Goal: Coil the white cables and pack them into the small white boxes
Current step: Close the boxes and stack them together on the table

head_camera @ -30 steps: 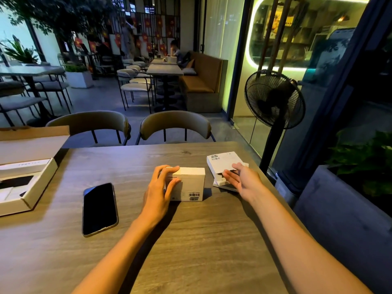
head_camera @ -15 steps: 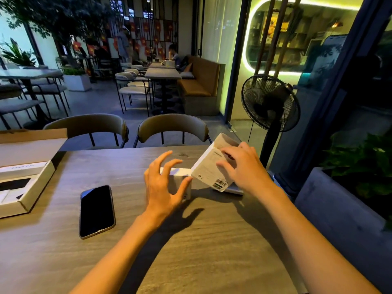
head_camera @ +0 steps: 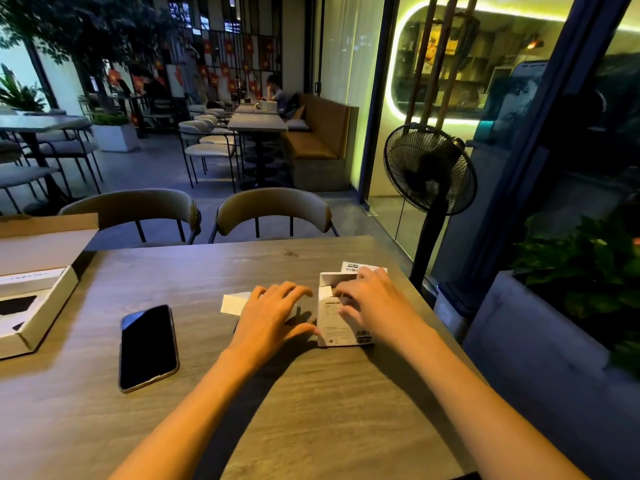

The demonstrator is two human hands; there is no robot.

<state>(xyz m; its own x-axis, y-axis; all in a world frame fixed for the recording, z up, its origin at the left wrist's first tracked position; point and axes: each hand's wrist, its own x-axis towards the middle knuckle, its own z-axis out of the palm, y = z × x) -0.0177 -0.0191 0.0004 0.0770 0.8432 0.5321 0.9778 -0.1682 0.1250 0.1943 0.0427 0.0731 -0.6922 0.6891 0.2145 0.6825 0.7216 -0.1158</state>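
Observation:
A small white box (head_camera: pixel 232 303) lies on the wooden table (head_camera: pixel 311 410), mostly covered by my left hand (head_camera: pixel 273 317), whose fingers are spread and relaxed over it. Its thumb reaches toward a second white box (head_camera: pixel 330 323). That box lies flat with printed text facing up and its end flap (head_camera: pixel 332 278) open at the far side. My right hand (head_camera: pixel 375 303) lies on this box with bent fingers holding it near the open end. A third white box (head_camera: pixel 353 266) with a barcode label peeks out behind my right hand. No white cable is visible.
A black phone (head_camera: pixel 148 346) lies screen-up left of my hands. A large open cardboard box (head_camera: pixel 38 306) sits at the table's left edge. Two chairs (head_camera: pixel 273 209) stand across the table, a standing fan (head_camera: pixel 429 171) past its right edge.
My right hand lifted the second box off the stack, turned it and set it flat on the table with its flap open. My left hand let go of the first box and spread over it.

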